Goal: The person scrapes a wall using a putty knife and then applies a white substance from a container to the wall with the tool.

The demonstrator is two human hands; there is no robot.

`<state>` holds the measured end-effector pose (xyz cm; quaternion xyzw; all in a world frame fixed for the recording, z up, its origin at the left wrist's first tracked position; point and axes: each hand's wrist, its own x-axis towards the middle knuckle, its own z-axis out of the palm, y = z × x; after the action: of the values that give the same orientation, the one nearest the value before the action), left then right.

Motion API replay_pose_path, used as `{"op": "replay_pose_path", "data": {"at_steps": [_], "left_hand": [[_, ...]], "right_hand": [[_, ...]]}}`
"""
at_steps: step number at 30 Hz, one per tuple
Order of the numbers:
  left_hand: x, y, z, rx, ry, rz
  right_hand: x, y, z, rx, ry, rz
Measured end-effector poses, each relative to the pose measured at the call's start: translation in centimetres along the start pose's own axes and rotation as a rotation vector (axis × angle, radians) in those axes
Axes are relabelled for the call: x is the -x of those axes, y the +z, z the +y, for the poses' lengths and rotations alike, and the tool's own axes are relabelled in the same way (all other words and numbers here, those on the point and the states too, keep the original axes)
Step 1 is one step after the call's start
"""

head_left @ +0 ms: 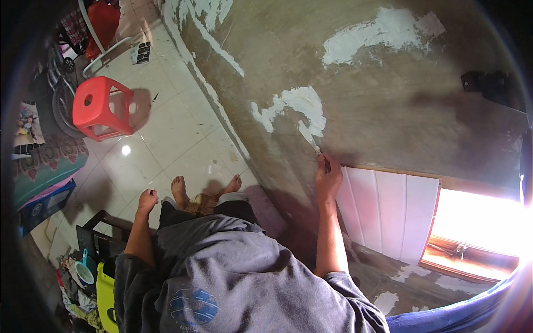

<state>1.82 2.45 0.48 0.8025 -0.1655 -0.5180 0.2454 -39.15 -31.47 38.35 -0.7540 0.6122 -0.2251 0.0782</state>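
Note:
My right hand (328, 176) grips a putty knife (307, 136) by its handle end. Its pale blade points up the grey-brown wall (377, 127) and lies at the lower edge of a curved white filler patch (302, 105). Whether the blade presses on the wall or hovers just off it is hard to tell. My left hand (147, 200) hangs low at my side over the tiled floor, fingers curled in. What those fingers hold, if anything, is too small to make out.
A red plastic stool (91, 105) stands on pale floor tiles (183, 125) to the left, near a bicycle (62, 97). White ridged panels (383, 211) lean beside a bright window opening (477, 222) on the right. More filler (383, 36) marks the upper wall. Blue cloth (455, 313) hangs at lower right.

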Motion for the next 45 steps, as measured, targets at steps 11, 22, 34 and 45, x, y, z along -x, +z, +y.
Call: {"op": "replay_pose_path", "data": {"at_steps": [11, 22, 34, 45], "left_hand": [[0.5, -0.1, -4.7, 0.04, -0.088, -0.004], [0.3, 0.0, -0.5, -0.009, 0.026, 0.038], [-0.2, 1.1, 0.4, -0.01, 0.005, -0.013], [0.2, 0.3, -0.4, -0.045, -0.013, 0.003]], "right_hand": [[0.0, 0.0, 1.4, -0.031, -0.051, 0.057], [0.8, -3.8, -0.1, -0.03, 0.048, 0.034], [1.2, -6.5, 0.6, 0.043, 0.04, 0.077], [0.2, -1.9, -0.4, -0.045, -0.049, 0.068]]}}
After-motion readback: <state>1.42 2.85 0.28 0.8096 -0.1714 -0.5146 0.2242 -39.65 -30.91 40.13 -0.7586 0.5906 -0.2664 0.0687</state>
